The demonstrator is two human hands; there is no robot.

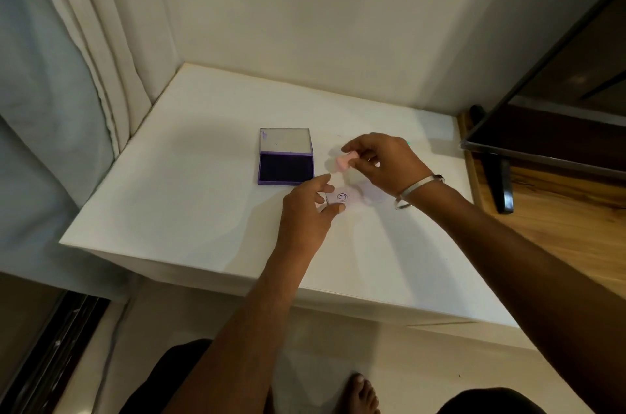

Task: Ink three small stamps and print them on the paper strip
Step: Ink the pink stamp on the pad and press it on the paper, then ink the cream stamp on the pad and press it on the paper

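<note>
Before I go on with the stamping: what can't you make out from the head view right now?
- Pink stamp: motion-blurred in the right hand; its face cannot be read.
- Paper strip: pale against the table, the right part under the right hand's shadow, so further prints cannot be told; one smiley print shows.
- Other two stamps: not made out.
- Left hand: fingertips cover the strip's left end.

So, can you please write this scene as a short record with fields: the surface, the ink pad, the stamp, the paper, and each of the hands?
surface: white table
ink pad: purple, lid open, left of the paper
stamp: pink, pinched by right hand, lifted above the table
paper strip: lies flat, one smiley print visible
left hand: fingertips press the strip's left end
right wrist: metal bangle
other stamps: not visible
</note>
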